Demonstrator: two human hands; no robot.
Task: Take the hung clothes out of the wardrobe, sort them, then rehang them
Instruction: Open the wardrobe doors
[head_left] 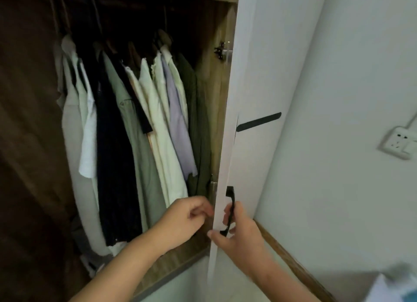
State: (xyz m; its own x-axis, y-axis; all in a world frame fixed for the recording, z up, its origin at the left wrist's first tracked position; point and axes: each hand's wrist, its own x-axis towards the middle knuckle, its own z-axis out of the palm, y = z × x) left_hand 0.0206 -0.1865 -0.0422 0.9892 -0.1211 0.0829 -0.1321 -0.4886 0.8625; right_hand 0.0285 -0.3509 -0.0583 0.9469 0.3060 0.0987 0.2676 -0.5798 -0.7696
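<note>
Right hand (239, 230) grips the upright black handle (229, 211) on the door (248, 87). Left hand (187, 220), fingers loosely curled, holds nothing; clothes (135, 121) hang lengthwise downward above it.

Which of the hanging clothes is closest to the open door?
The dark olive green garment, last on the right of the row. It hangs against the wardrobe's side wall, just past the lilac shirt; the others sit further left.

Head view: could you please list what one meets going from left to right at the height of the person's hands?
Hanging black garment → left hand → white wardrobe door's edge → black door handle held by right hand → white wall.
</note>
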